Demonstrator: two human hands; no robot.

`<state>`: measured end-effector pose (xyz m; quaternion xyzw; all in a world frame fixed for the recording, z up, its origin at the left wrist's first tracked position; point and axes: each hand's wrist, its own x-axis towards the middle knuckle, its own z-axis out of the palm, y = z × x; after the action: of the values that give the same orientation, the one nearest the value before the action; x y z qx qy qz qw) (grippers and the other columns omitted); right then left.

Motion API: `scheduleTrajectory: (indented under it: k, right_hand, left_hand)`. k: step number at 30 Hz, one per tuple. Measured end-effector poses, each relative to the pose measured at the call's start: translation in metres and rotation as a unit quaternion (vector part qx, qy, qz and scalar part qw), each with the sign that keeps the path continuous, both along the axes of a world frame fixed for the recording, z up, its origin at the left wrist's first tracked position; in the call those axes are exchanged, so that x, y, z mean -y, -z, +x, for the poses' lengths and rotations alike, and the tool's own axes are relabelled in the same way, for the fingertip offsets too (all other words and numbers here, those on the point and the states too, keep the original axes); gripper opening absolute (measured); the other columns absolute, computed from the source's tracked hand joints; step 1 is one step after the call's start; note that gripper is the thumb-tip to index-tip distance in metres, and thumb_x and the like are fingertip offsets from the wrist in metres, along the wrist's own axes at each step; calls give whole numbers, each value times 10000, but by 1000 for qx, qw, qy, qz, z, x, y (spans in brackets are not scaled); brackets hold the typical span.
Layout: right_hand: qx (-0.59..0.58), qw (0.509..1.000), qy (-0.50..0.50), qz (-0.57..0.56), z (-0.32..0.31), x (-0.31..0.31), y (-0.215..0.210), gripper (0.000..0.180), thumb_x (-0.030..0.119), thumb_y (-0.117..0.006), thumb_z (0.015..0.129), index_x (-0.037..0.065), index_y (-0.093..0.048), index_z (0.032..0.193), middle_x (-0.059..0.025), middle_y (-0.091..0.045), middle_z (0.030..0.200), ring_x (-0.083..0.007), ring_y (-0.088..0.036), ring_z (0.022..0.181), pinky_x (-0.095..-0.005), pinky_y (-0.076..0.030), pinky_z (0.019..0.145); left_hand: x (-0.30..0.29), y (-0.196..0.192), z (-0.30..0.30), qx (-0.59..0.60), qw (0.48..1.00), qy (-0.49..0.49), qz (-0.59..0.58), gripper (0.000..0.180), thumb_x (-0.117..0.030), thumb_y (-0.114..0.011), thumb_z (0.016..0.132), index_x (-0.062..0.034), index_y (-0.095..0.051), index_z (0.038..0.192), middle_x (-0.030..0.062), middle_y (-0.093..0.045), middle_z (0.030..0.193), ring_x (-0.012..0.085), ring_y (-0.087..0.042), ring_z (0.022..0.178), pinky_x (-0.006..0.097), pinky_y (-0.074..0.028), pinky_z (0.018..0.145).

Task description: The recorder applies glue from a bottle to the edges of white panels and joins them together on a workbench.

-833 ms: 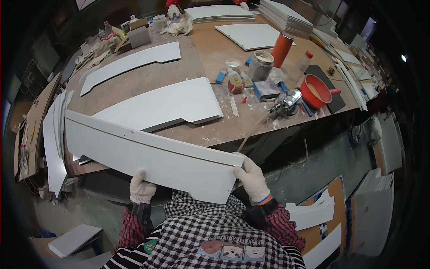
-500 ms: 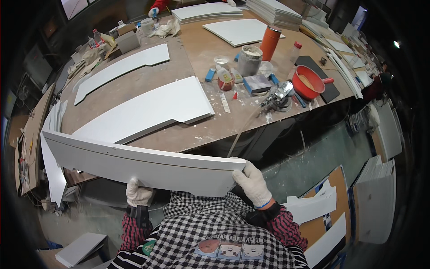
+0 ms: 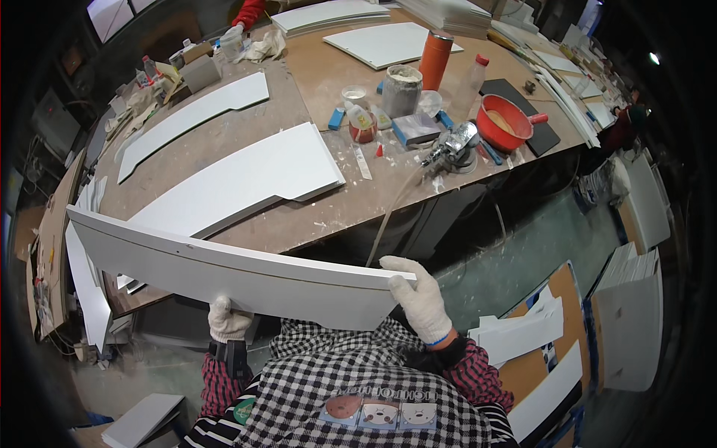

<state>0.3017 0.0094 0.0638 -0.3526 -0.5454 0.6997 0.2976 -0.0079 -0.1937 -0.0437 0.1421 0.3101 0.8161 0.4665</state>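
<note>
A long white curved panel [image 3: 239, 280] is held on its edge in front of my body, with a thin brown groove running along its upper part. My left hand [image 3: 228, 322], in a white knit glove, grips its lower edge; the thumb shows on the near face and the other fingers are hidden behind. At the panel's right end, my gloved right hand [image 3: 424, 306] holds the corner, thumb on the near side and fingers over the top. Just beyond lies a stack of similar white panels [image 3: 246, 179] on the brown worktable [image 3: 299, 112].
On the table's right half stand a sander [image 3: 453, 149] with a hose, a red pan [image 3: 506, 123], an orange flask [image 3: 435, 61] and a grey tub [image 3: 402, 91]. White offcuts [image 3: 523, 334] lie at lower right. Across the table shows a person's red sleeve [image 3: 249, 13].
The panel has tipped slightly, its right end a little lower. My right hand's fingers have lifted and spread somewhat at the corner. The whole view has shifted a little.
</note>
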Motion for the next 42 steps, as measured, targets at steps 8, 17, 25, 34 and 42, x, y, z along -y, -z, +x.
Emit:
scheduleTrajectory:
  k: [8, 17, 25, 34, 42]
  right_hand:
    - [26, 999, 10, 34, -1, 0, -2, 369, 248, -444, 997, 7, -606, 1224, 10, -641, 962, -32, -473, 723, -183, -365, 629]
    - [-92, 985, 54, -136, 3, 2, 17, 337, 171, -475, 965, -16, -587, 1222, -116, -669, 1085, -233, -635, 1029, -324, -495, 896]
    - [76, 993, -92, -19, 47, 16, 10, 314, 129, -709, 803, -40, -653, 1061, -44, -676, 856, -100, -610, 750, -265, -497, 668]
    - [84, 995, -50, -3, 51, 7, 33, 481, 276, -690, 868, -54, -596, 1205, -121, -670, 1086, -208, -635, 963, -328, -495, 832]
    - [39, 998, -27, 30, 73, -8, 66, 567, 354, -701, 862, -45, -569, 1242, -119, -652, 1135, -217, -620, 1017, -343, -480, 875]
  left_hand:
    - [-3, -12, 9, 59, 998, -28, -18, 630, -157, -825, 717, -89, -530, 1270, 60, -617, 1205, 266, -606, 1113, 479, -498, 975]
    - [-4, -17, 13, 51, 999, -12, 12, 588, -130, -791, 752, -75, -527, 1274, 91, -624, 1204, 284, -602, 1128, 506, -496, 971]
    - [-28, -16, 31, 104, 993, 39, 36, 637, -135, -784, 767, -28, -496, 1325, 133, -598, 1280, 313, -571, 1192, 537, -437, 1033]
    - [-43, -14, 29, 123, 991, 22, -37, 544, -122, -776, 791, -54, -529, 1271, 99, -612, 1228, 269, -593, 1153, 513, -489, 988]
    - [-59, -31, 19, 23, 998, 49, -34, 440, -1, -690, 811, -42, -549, 1226, 81, -634, 1132, 236, -628, 1053, 432, -527, 935]
